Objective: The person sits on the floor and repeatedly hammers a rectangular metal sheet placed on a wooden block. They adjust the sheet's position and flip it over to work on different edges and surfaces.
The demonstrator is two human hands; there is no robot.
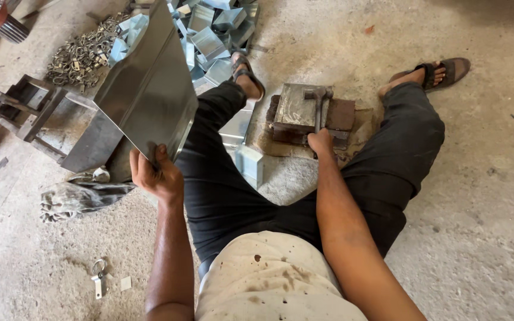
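person's sitting on the concrete floor (477,178) with legs spread. left hand (157,173) is clamped on the near corner of a big folded metal sheet (150,83), which tilts up and away toward 11 o'clock. right hand (321,142) is wrapped around the handle of a hammer (317,104), whose head rests on the steel block (301,110) between the feet, around 12 o'clock. a pile of small folded metal boxes (215,30) sits past the left foot, a heap of metal clips (81,56) at about 10 o'clock, and a crumpled rag (75,196) just left of the left hand.
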